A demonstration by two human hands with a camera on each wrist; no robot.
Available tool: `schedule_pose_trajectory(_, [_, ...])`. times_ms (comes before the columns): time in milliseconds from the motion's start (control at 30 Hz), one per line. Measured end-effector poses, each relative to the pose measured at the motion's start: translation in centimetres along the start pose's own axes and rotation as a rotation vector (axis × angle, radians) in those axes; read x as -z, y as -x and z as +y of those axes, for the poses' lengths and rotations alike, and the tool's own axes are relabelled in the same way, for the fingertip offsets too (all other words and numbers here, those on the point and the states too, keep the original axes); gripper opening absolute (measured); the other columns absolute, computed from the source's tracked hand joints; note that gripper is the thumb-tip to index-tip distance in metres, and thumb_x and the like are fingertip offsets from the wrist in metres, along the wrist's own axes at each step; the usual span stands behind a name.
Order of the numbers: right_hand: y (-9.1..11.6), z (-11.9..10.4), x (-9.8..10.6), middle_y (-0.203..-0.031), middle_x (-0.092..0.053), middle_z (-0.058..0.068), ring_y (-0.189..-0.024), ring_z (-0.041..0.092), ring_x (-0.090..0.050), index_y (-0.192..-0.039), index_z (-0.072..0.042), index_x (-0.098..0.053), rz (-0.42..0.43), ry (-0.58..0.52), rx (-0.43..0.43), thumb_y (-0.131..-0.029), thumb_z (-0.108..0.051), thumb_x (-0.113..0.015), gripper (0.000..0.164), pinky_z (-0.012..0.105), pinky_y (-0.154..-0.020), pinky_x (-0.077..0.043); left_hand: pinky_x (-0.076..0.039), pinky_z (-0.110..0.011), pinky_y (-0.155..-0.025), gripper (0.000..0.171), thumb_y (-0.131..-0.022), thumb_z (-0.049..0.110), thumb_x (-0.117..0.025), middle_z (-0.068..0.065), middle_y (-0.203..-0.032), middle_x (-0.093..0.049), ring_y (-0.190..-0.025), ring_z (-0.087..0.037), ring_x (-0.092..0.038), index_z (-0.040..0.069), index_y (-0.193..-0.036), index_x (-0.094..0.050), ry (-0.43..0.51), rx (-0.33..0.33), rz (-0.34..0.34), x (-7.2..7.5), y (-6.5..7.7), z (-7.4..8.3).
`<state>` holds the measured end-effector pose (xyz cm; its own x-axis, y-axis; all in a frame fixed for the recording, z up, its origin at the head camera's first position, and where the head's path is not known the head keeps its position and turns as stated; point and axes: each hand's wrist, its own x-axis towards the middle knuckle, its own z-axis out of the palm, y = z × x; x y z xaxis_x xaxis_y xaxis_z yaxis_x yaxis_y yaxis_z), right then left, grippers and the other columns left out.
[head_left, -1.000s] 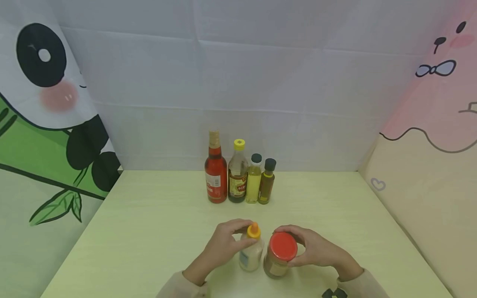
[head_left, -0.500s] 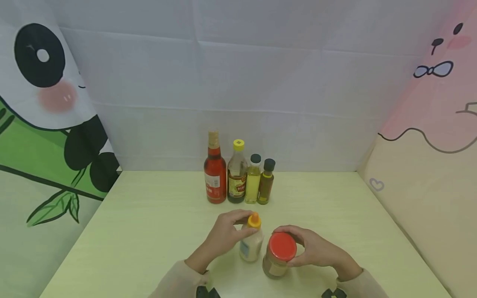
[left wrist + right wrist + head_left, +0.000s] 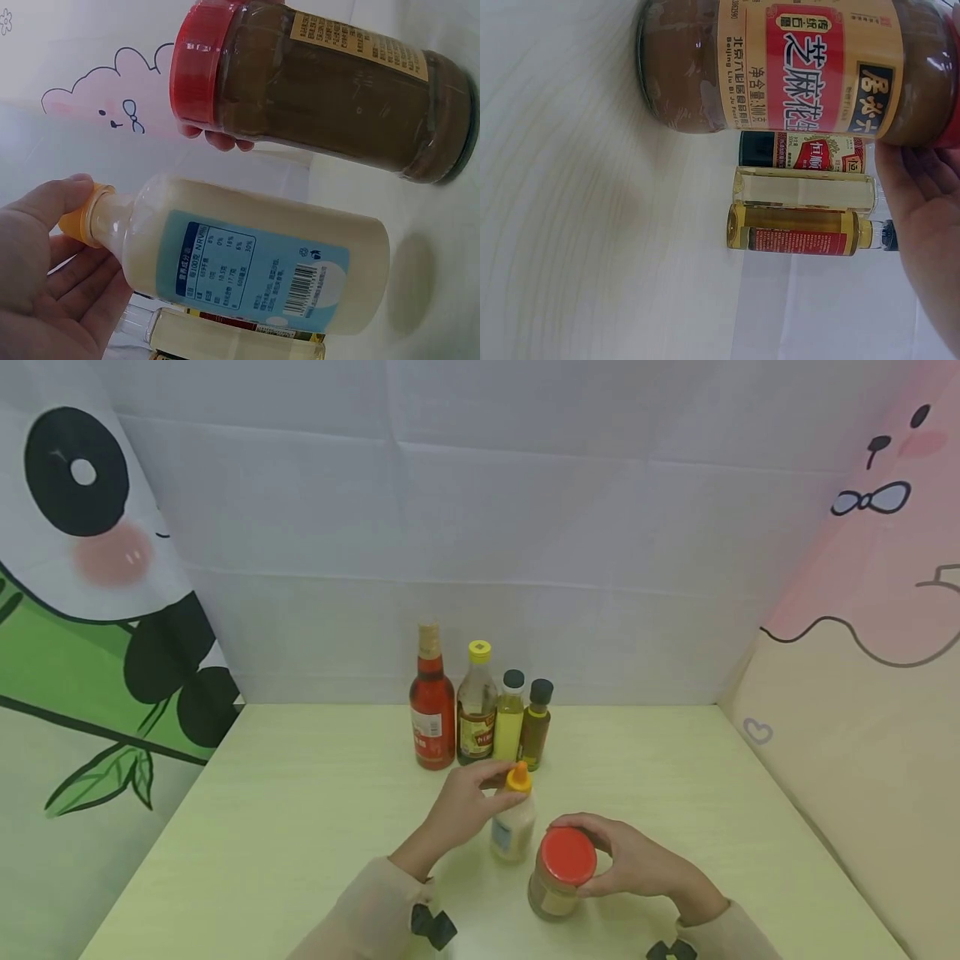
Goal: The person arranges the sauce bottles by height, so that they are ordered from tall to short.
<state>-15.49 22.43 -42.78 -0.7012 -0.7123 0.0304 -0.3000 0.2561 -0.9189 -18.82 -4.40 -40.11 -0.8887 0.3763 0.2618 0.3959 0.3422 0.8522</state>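
My left hand (image 3: 471, 802) pinches a squeeze bottle (image 3: 262, 259) of cream-coloured sauce at its orange cap (image 3: 519, 778), thumb on one side and fingers on the other. The bottle is nearly upright; a shadow lies just off its base in the left wrist view, so it appears slightly above the table. To its right, my right hand (image 3: 630, 860) grips a glass jar (image 3: 780, 71) of brown paste just below its red lid (image 3: 568, 856). A tan and red label faces the right wrist camera. The jar and the squeeze bottle stand apart.
Behind the hands a row of bottles stands on the pale table (image 3: 300, 793): a red bottle (image 3: 432, 718), a yellow-capped bottle (image 3: 477, 718), a pale oil bottle (image 3: 508, 722) and a darker oil bottle (image 3: 535, 735). A white cloth wall (image 3: 480, 527) rises behind them.
My left hand has carried the squeeze bottle away from me, toward the row of bottles, and slightly right. The right hand and the jar have stayed in place.
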Motion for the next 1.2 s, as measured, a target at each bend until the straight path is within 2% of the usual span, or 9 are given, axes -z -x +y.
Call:
schedule_pose_trajectory(233, [-0.1,0.1,0.0,-0.128,-0.059,0.003,-0.119,0.021,-0.053,-0.138,-0.006,-0.049,0.002,0.008,0.011,-0.082,-0.018,-0.080,0.065,0.033,-0.103,-0.039,-0.054,-0.038,-0.086,0.041,-0.087,0.021,-0.075,-0.008,-0.116,-0.067,-0.103,-0.025,-0.065,0.002,-0.122,-0.066,-0.017,-0.002,0.016,-0.4,-1.5,-0.1])
schedule_pose_trajectory(467, [-0.1,0.2,0.0,-0.127,-0.059,0.004,-0.118,0.021,-0.053,-0.137,-0.003,-0.048,0.004,0.011,0.040,-0.082,-0.016,-0.080,0.066,0.034,-0.103,-0.040,-0.053,-0.042,-0.087,0.041,-0.087,0.022,-0.076,-0.009,-0.118,-0.067,-0.104,-0.027,-0.065,0.003,-0.123,-0.066,0.018,0.013,0.023,-0.9,-2.5,-0.5])
schedule_pose_trajectory(567, [-0.1,0.2,0.0,-0.127,-0.059,0.003,-0.119,0.021,-0.053,-0.138,-0.003,-0.048,0.002,0.006,0.024,-0.082,-0.016,-0.080,0.066,0.033,-0.103,-0.039,-0.054,-0.039,-0.086,0.042,-0.087,0.023,-0.076,-0.007,-0.118,-0.067,-0.103,-0.024,-0.065,0.004,-0.123,-0.066,0.005,0.009,0.021,-1.0,-3.0,-0.8])
schedule_pose_trajectory(733, [-0.1,0.1,0.0,-0.128,-0.059,0.002,-0.119,0.021,-0.052,-0.138,-0.009,-0.050,0.000,0.002,-0.004,-0.082,-0.017,-0.080,0.065,0.033,-0.104,-0.038,-0.054,-0.032,-0.085,0.045,-0.087,0.024,-0.076,-0.005,-0.119,-0.066,-0.102,-0.020,-0.064,0.007,-0.126,-0.065,-0.031,0.043,0.019,-1.4,-3.8,-1.2])
schedule_pose_trajectory(900, [0.0,0.0,0.0,-0.128,-0.059,0.003,-0.119,0.021,-0.052,-0.138,-0.008,-0.049,0.001,0.005,0.012,-0.081,-0.017,-0.080,0.066,0.033,-0.104,-0.038,-0.053,-0.033,-0.086,0.045,-0.086,0.023,-0.077,-0.007,-0.119,-0.066,-0.104,-0.021,-0.064,0.005,-0.125,-0.066,-0.063,0.030,0.020,-1.7,-4.4,-1.1])
schedule_pose_trajectory(1033, [0.0,-0.1,0.0,-0.128,-0.059,0.003,-0.119,0.021,-0.053,-0.138,-0.005,-0.048,0.000,0.004,0.018,-0.082,-0.016,-0.080,0.066,0.034,-0.104,-0.039,-0.054,-0.032,-0.084,0.042,-0.087,0.022,-0.076,-0.007,-0.117,-0.067,-0.102,-0.021,-0.064,0.005,-0.124,-0.066,-0.060,0.011,0.013,-2.0,-5.0,-1.0])
schedule_pose_trajectory(1200, [0.1,-0.3,0.1,-0.128,-0.058,0.003,-0.119,0.021,-0.052,-0.139,-0.008,-0.048,-0.007,-0.004,-0.001,-0.082,-0.018,-0.080,0.065,0.033,-0.103,-0.039,-0.054,-0.030,-0.083,0.042,-0.087,0.022,-0.076,-0.006,-0.116,-0.068,-0.101,-0.020,-0.065,0.006,-0.124,-0.066,-0.033,0.000,0.010,-2.6,-5.7,-0.9])
